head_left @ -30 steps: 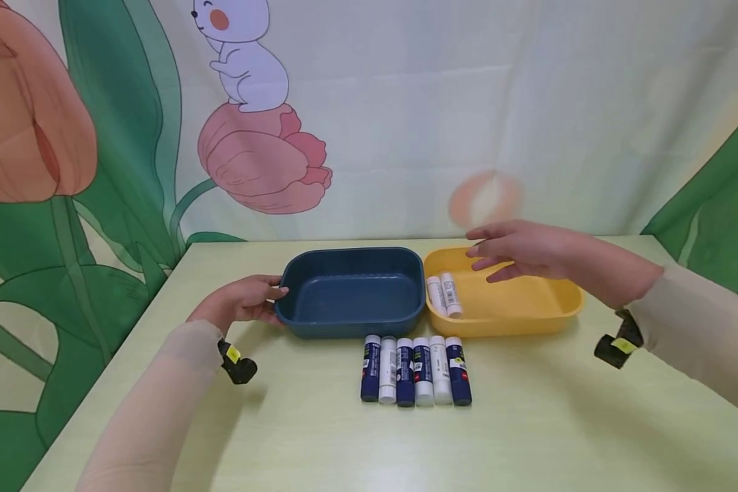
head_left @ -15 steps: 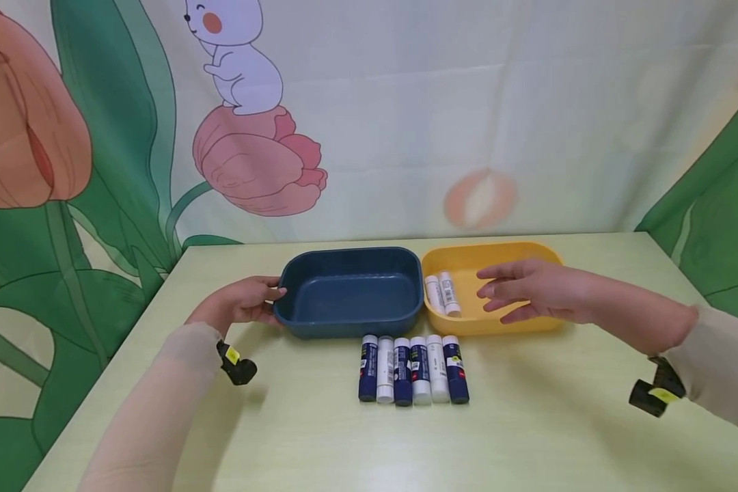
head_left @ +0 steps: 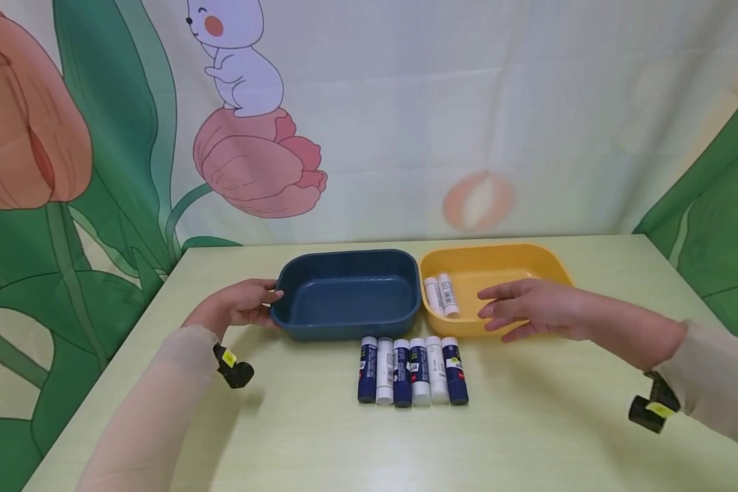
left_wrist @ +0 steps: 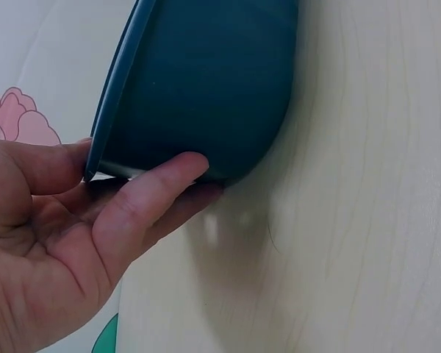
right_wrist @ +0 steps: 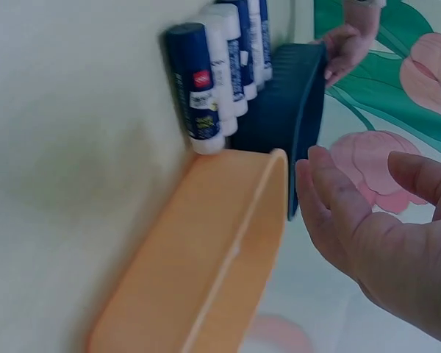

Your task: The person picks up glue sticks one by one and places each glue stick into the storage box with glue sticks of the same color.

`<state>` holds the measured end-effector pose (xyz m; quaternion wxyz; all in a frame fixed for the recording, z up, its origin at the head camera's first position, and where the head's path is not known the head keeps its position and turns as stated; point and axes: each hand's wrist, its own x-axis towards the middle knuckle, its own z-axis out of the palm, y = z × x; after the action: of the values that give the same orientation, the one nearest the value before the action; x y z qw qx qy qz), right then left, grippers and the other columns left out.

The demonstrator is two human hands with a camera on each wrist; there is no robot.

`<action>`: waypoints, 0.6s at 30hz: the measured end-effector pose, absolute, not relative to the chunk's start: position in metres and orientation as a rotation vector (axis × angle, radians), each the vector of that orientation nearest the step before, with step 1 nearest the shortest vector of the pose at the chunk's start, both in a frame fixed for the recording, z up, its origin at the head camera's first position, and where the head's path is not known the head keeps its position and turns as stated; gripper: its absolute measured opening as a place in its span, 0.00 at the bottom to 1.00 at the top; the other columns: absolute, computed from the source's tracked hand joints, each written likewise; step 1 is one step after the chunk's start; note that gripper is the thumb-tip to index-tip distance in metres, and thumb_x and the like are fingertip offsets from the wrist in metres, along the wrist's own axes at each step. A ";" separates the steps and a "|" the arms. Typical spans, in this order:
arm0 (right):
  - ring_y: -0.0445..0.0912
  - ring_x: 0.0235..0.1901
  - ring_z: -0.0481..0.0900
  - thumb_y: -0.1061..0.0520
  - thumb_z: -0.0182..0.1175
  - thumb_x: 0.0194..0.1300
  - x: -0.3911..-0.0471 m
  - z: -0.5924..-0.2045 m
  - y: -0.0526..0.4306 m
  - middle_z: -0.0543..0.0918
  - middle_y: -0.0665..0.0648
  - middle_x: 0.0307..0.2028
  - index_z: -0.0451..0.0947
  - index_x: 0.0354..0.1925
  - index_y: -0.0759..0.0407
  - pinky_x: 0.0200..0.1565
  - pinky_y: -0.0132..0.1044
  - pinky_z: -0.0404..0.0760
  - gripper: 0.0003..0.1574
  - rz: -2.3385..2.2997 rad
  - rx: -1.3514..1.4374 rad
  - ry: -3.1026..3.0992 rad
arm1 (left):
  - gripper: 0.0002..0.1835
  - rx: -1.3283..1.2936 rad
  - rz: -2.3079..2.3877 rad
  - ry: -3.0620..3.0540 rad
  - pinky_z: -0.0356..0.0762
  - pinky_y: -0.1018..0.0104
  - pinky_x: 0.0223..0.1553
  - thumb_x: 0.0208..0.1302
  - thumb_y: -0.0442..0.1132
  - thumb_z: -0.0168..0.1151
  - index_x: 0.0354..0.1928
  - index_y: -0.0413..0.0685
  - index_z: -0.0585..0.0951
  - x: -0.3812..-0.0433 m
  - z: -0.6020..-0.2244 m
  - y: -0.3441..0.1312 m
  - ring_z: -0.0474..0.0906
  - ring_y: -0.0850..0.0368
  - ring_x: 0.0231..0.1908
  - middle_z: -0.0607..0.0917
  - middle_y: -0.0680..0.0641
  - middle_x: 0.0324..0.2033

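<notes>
My left hand (head_left: 246, 302) grips the left end of a dark blue plastic tray (head_left: 344, 332). In the left wrist view the thumb is over the rim and the fingers lie against the outer wall (left_wrist: 213, 81). Two white glue sticks (head_left: 447, 295) lie side by side at the left end of a yellow tray (head_left: 498, 254). Above the front of that tray hovers my right hand (head_left: 531, 309), fingers spread loosely and holding nothing. Several glue sticks (head_left: 419, 372), some navy and some white, form a row on the table in front of the trays.
Both trays stand side by side near the back of the pale table (head_left: 369, 451). Behind them hangs a printed curtain (head_left: 381, 137) with tulips and a white animal. A small black camera (head_left: 654, 403) is strapped at the right wrist.
My right hand has moved back from over the yellow tray, rightward and nearer to me, then nearly stopped. The left hand keeps its grip on the blue tray.
</notes>
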<state>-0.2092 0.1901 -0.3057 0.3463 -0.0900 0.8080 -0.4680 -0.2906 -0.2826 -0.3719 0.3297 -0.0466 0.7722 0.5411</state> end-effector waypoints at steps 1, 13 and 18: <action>0.52 0.62 0.81 0.54 0.51 0.80 -0.208 -0.308 0.190 0.66 0.72 0.74 0.51 0.78 0.71 0.62 0.44 0.84 0.40 -1.214 -0.223 2.091 | 0.32 -0.129 1.415 2.021 0.89 0.58 0.51 0.84 0.37 0.36 0.81 0.37 0.41 -0.291 -0.372 -0.283 0.83 0.58 0.39 0.59 0.27 0.74; 0.59 0.62 0.78 0.58 0.52 0.78 -0.193 -0.332 0.178 0.70 0.74 0.68 0.53 0.76 0.74 0.60 0.46 0.86 0.38 -1.306 -0.118 2.098 | 0.32 -0.106 1.408 2.021 0.88 0.58 0.52 0.84 0.37 0.35 0.81 0.36 0.40 -0.290 -0.373 -0.283 0.83 0.59 0.40 0.58 0.26 0.75; 0.56 0.58 0.80 0.60 0.51 0.78 -0.188 -0.347 0.174 0.71 0.74 0.66 0.52 0.76 0.76 0.59 0.47 0.86 0.38 -1.365 -0.086 2.085 | 0.32 -0.118 1.414 2.021 0.89 0.58 0.51 0.84 0.37 0.35 0.81 0.36 0.39 -0.290 -0.373 -0.282 0.83 0.59 0.40 0.58 0.26 0.75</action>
<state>-0.1881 0.1735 -0.3471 0.3182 -0.0327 0.7928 -0.5189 -0.2898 -0.2817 -0.3728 0.3297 -0.0452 0.7728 0.5404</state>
